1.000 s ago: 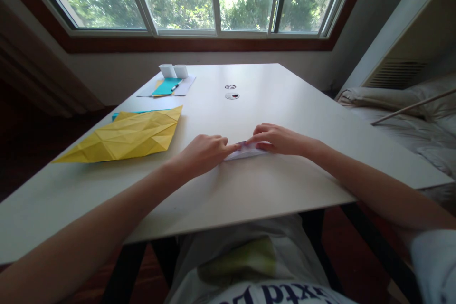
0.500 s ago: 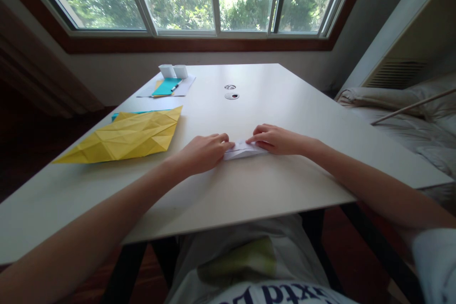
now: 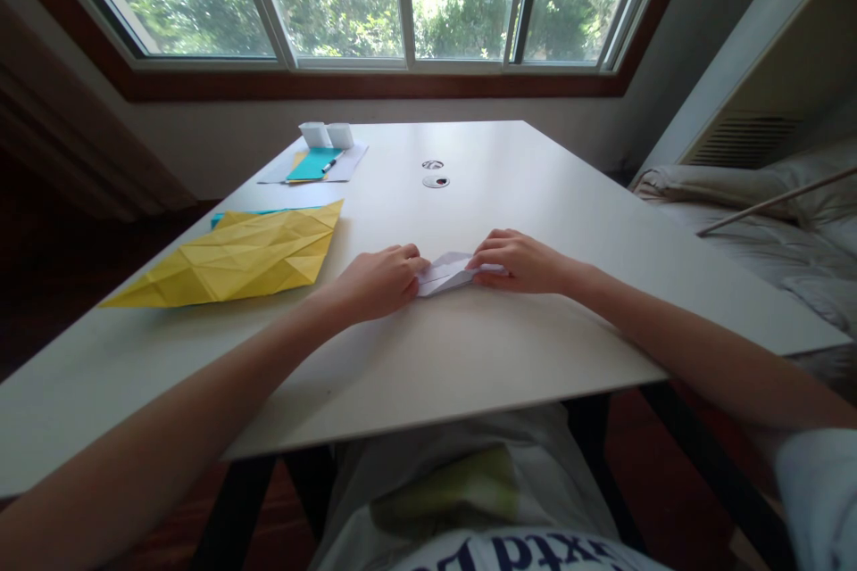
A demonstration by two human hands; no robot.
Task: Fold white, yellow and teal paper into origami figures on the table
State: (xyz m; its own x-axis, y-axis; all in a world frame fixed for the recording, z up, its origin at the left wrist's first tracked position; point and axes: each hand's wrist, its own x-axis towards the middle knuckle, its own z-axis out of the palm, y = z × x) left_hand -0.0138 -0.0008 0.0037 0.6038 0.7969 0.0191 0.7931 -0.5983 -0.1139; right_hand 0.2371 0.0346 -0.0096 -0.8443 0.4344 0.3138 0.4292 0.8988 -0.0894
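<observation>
A small folded piece of white paper [image 3: 443, 274] lies on the white table [image 3: 469, 357] in front of me. My left hand [image 3: 377, 282] pinches its left end with curled fingers. My right hand [image 3: 519, 260] holds its right end, fingertips pressing on the paper's top edge. The paper's middle shows between the two hands and looks slightly lifted at the far edge.
A large creased yellow paper [image 3: 234, 254] lies to the left, over a teal sheet. At the far left are white sheets with a teal paper [image 3: 313, 163], a pen and two small white boxes [image 3: 326, 135]. Two round grommets [image 3: 436, 181] sit mid-table. A bed [image 3: 756, 232] stands right.
Both hands have moved slightly away from me with the white paper. My left hand has drawn back to the paper's left end, and more of the paper shows between the hands.
</observation>
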